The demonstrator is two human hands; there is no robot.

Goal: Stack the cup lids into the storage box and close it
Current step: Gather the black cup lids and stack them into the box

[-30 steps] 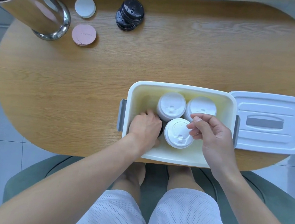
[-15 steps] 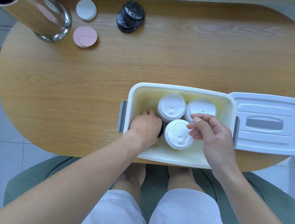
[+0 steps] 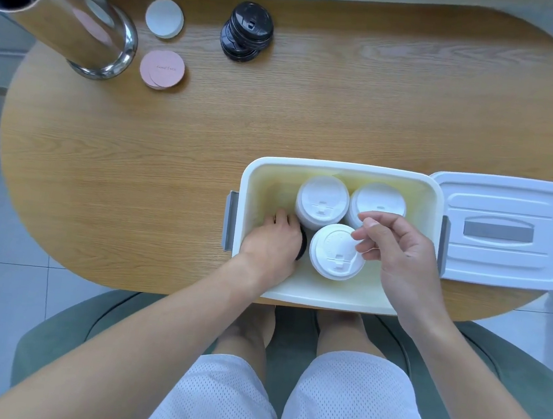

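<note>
The white storage box (image 3: pixel 341 169) stands open at the table's near edge. Inside it are three stacks of white cup lids: back middle (image 3: pixel 321 202), back right (image 3: pixel 381 200) and front middle (image 3: pixel 335 252). My left hand (image 3: pixel 273 243) reaches down into the box's left side, closed over a stack of black lids (image 3: pixel 302 245) of which only an edge shows. My right hand (image 3: pixel 401 254) hovers over the box's right side, fingers curled, fingertips at the front white stack's rim. The box lid (image 3: pixel 507 232) lies flat on the table to the right of the box.
A second stack of black lids (image 3: pixel 247 32) stands at the table's far side. Left of it lie a white disc (image 3: pixel 164 18) and pink discs (image 3: pixel 163 69) beside a tall metal cylinder (image 3: pixel 69 23). A green chair is under me.
Both hands have stayed almost where they were; my right hand's fingertips have shifted slightly against the front white stack.
</note>
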